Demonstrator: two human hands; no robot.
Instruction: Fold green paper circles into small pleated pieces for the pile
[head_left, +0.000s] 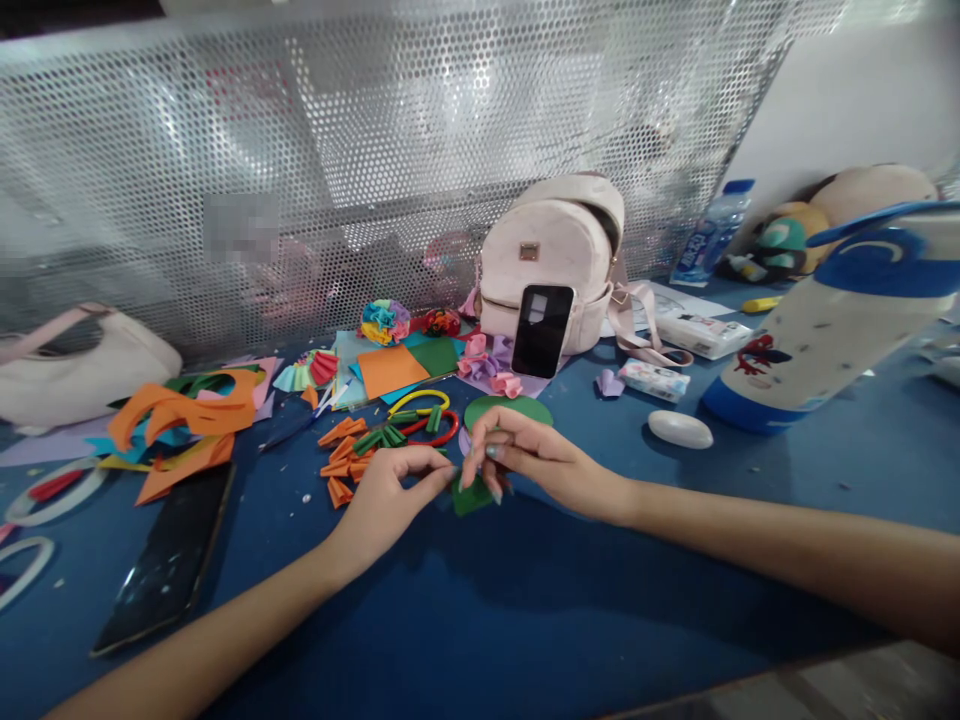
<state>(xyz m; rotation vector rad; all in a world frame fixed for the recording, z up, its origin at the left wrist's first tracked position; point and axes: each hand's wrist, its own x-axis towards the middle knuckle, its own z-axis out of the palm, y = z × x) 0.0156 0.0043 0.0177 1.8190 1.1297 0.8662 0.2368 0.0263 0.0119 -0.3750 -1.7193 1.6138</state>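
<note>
A small piece of green paper (472,497) is held just above the blue table, between my two hands. My left hand (397,487) pinches its left edge between thumb and index finger. My right hand (529,458) has its fingers curled down over the paper from the right, touching it, with the thumb bent in toward them. Just behind sits a green paper circle (510,410), partly covered by my right hand. Folded orange paper pieces (346,455) and folded green pieces (382,438) lie beside my left hand, near scissors with red and yellow handles (442,428).
A phone (544,330) leans on a white backpack (551,255). Another phone (169,565) lies at left beside orange paper scraps (187,415) and tape rolls (64,490). At right are a large bottle (832,330), a white oval case (680,429) and tissue packs (701,334).
</note>
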